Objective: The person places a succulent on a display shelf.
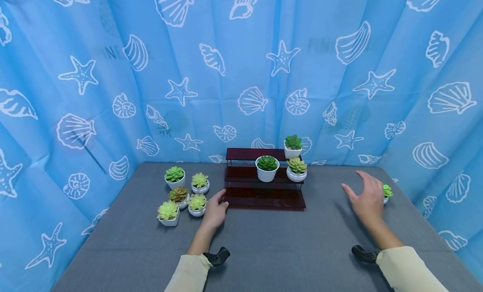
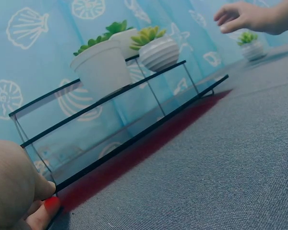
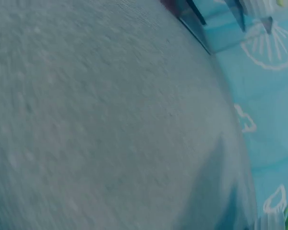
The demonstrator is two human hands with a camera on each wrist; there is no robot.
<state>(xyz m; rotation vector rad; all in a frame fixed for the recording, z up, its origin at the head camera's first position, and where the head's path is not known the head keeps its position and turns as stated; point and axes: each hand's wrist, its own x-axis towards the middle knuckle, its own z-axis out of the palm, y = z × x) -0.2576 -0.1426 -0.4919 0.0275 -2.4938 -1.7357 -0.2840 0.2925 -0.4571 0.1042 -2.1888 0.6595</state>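
Note:
A dark red see-through three-tier display stand (image 1: 260, 198) stands at the back of the table. My left hand (image 1: 215, 211) pinches the left end of its lowest tier; in the left wrist view, fingertips (image 2: 49, 188) lie above and below that corner. On the middle tier sit a potted succulent in a plain white pot (image 1: 267, 174) and one in a ribbed round pot (image 1: 296, 174). Another potted succulent (image 1: 292, 151) occupies the top tier's right end. My right hand (image 1: 367, 200) hovers with fingers spread, holding nothing, beside a small potted succulent (image 1: 386, 199) that it partly hides.
Left of the stand, several potted succulents cluster, among them a reddish-brown one (image 1: 179, 195) and a pale green one (image 1: 168, 212). A blue curtain (image 1: 234, 74) with white shell prints hangs behind the grey table (image 1: 279, 246).

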